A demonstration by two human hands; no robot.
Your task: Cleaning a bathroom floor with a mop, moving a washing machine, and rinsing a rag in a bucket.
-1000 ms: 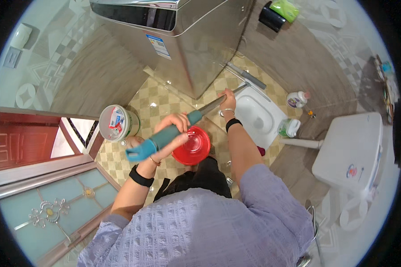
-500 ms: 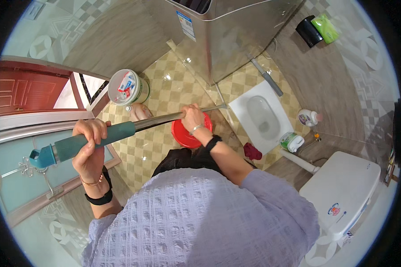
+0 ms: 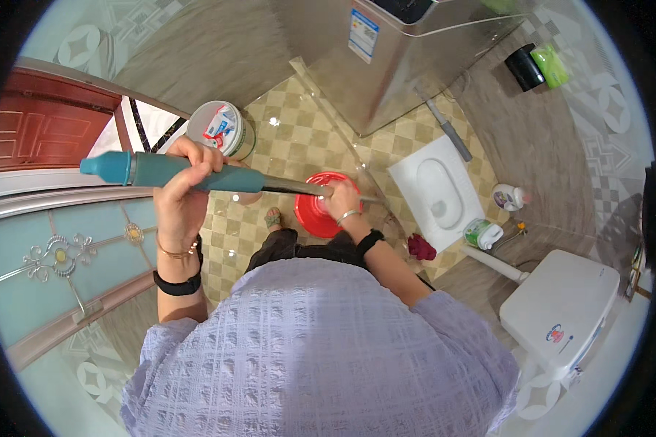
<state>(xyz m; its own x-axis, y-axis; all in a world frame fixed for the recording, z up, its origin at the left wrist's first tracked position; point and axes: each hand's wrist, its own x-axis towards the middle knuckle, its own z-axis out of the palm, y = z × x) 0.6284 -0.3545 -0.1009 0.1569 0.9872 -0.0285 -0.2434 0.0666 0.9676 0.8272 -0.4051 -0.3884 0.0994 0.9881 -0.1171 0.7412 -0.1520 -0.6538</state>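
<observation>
Gripping one teal-handled pole (image 3: 233,179): left hand (image 3: 182,182) and right hand (image 3: 342,200). Below: one red basin (image 3: 306,218); one white bucket (image 3: 246,140) containing packets (image 3: 219,127).

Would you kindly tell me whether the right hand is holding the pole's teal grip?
No, the right hand holds the metal shaft, and the left hand holds the teal grip.

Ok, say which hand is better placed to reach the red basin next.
Probably the right hand: it grips the metal shaft, nearer the basin; the left hand holds the teal handle, farther off.
</observation>
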